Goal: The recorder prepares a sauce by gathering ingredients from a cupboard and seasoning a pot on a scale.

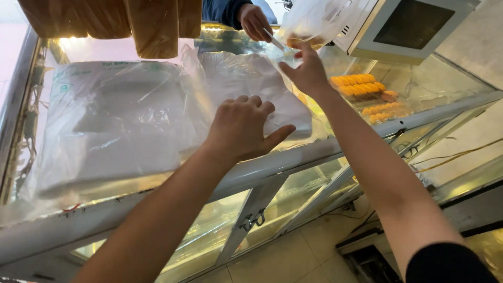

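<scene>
I see bright, even daylight, blown out white at the upper left. Glare streaks the clear crinkled plastic bags (115, 120) and the glass-topped display counter (419, 89). Lines bow toward the edges; my forearms blur slightly.

Thin clear plastic bag (309, 21), glossy and crinkled, flat stacked plastic bags (115, 120) with soft sheen, smooth glass-topped table (419, 89), matt pale metal frame (293, 162), glossy floor tiles (283, 259)

My single head view: looks down and forward over glass worktop (293, 162), close, arm's reach; no second view shares scene.
</scene>
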